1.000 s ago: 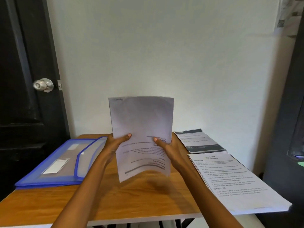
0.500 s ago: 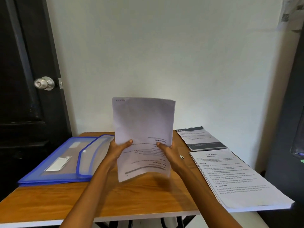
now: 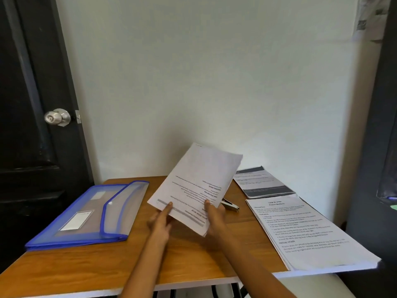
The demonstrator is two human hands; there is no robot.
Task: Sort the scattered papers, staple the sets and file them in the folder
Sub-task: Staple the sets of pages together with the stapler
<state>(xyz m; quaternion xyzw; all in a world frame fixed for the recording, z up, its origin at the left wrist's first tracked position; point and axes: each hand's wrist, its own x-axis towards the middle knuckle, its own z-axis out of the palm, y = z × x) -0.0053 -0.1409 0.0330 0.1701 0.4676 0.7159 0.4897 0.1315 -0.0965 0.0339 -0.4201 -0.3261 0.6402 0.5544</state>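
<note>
Head view: paper set (image 3: 194, 186) tilted above worktop (image 3: 193, 252); right hand (image 3: 216, 218) grip pinches its lower edge; left hand (image 3: 160, 223) grip loose, fingers straight, touching sheet; stapler (image 3: 230, 205) behind; folder (image 3: 86, 211) left. Judged step: stapling; next needs corner squared into stapler.

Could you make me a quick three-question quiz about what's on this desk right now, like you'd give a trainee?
1. True or false: the folder lies to the left of the held papers.
2. Which hand grips the papers: A) left hand B) right hand?
3. What metal tool peeks out from behind the papers?

Key:
1. True.
2. B; the left hand only touches their edge with straight fingers.
3. The stapler, lying on the table beside the printed stack.
</note>
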